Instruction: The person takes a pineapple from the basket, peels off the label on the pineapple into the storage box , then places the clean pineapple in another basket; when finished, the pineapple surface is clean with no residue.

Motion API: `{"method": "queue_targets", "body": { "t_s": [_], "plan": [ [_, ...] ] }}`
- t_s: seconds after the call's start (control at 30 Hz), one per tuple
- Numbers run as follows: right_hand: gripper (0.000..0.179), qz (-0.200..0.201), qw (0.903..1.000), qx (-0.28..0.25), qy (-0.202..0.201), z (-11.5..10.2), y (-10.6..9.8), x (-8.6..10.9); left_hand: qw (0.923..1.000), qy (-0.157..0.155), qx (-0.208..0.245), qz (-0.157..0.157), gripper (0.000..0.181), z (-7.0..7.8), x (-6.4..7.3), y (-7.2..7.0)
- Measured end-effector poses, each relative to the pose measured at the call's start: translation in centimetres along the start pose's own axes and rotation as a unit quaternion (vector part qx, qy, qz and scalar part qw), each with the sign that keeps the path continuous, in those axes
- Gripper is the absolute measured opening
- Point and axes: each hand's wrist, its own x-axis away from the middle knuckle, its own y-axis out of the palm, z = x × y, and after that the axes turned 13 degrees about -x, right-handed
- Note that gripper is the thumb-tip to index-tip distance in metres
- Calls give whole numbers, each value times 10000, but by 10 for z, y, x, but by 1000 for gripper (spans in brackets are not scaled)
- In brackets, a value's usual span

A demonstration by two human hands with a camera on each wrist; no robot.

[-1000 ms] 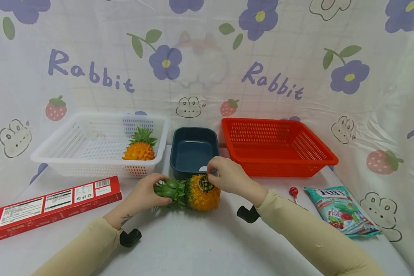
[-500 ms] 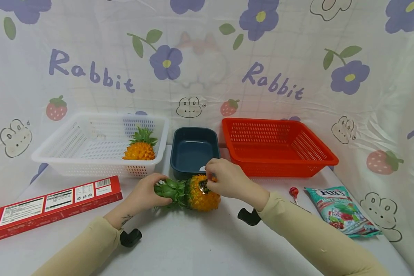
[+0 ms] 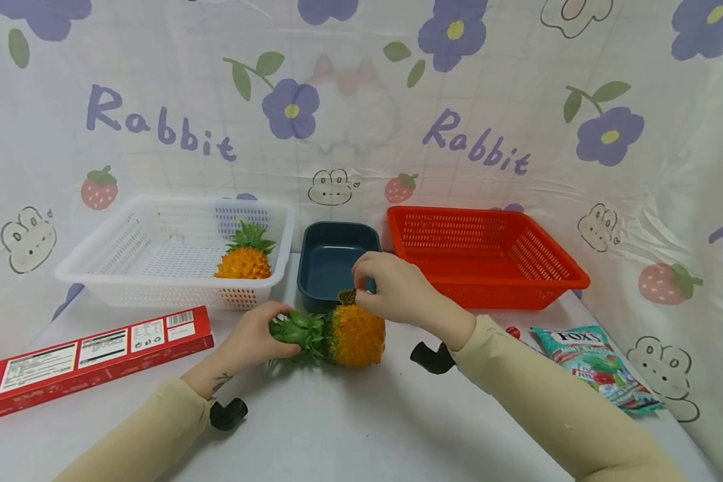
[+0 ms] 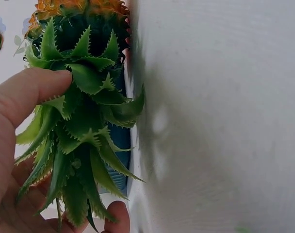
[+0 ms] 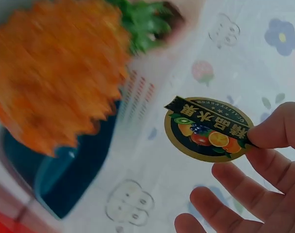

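Note:
A pineapple (image 3: 357,338) with an orange body and green crown lies on its side on the table. My left hand (image 3: 264,338) grips its leafy crown; in the left wrist view the thumb presses on the leaves (image 4: 84,126). Between thumb and forefinger my right hand (image 3: 406,291) pinches an oval fruit sticker (image 5: 208,130), black and gold with printed fruit. The sticker is off the pineapple's skin, which looks blurred in the right wrist view. Just behind the pineapple stands a dark blue tub (image 3: 339,268).
A white basket (image 3: 96,284) at the back left holds another pineapple (image 3: 244,258). At the back right is a red basket (image 3: 494,291). A long red box (image 3: 96,361) lies left; a candy bag (image 3: 596,368) and a lollipop (image 3: 513,332) lie right, the lollipop partly hidden by the sleeve.
The sticker has come off the pineapple and is in my right hand, which has risen slightly. My left hand has stayed on the crown.

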Motion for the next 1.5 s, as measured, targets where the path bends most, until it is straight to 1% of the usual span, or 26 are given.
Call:
{"method": "queue_targets", "body": {
  "t_s": [0.07, 0.13, 0.2, 0.3, 0.4, 0.53, 0.63, 0.73, 0.9, 1.07, 1.2, 1.43, 1.5],
  "plan": [
    [6, 2, 10000, 62, 23, -1, -6, -10, 10000, -2, -11, -6, 56, 0, 0, 0],
    [12, -75, 9998, 145, 61, -2, -11, -20, 10000, 5, -32, -7, 56, -1, -1, 0],
    [19, -142, 9993, 350, 48, 0, -13, -32, 10000, 1, -13, -16, 55, -1, -1, 0],
    [25, -256, 9965, 798, 38, 7, -10, -49, 10000, -7, 34, -26, 55, -2, -1, 0],
    [26, -404, 9905, 1307, 107, 17, -2, -65, 10000, -21, 59, -38, 55, -2, -1, 1],
    [23, -786, 9803, 1790, 260, 31, 10, -81, 10000, -34, 37, -61, 55, -2, -1, 1],
    [21, -1066, 9721, 2078, 226, 40, 19, -89, 10000, -43, 46, -67, 55, -2, 0, 1],
    [20, -1207, 9664, 2269, 97, 46, 25, -95, 10000, -42, 58, -48, 55, -3, 0, 2],
    [15, -1334, 9634, 2323, -31, 57, 31, -102, 10000, -15, 59, -17, 55, -4, -1, 2],
    [10, -1570, 9643, 2132, -12, 64, 34, -107, 10000, -14, 58, -6, 55, -3, -1, 2],
    [8, -1677, 9644, 2046, 10, 67, 35, -108, 10000, -34, 38, -29, 55, -3, -1, 1],
    [14, -1699, 9647, 2012, -8, 68, 36, -109, 10000, -30, -8, -29, 55, -3, -1, 1],
    [13, -1704, 9645, 2020, 12, 67, 37, -110, 10000, -21, -12, -27, 55, -4, -1, 1]
  ]
}}
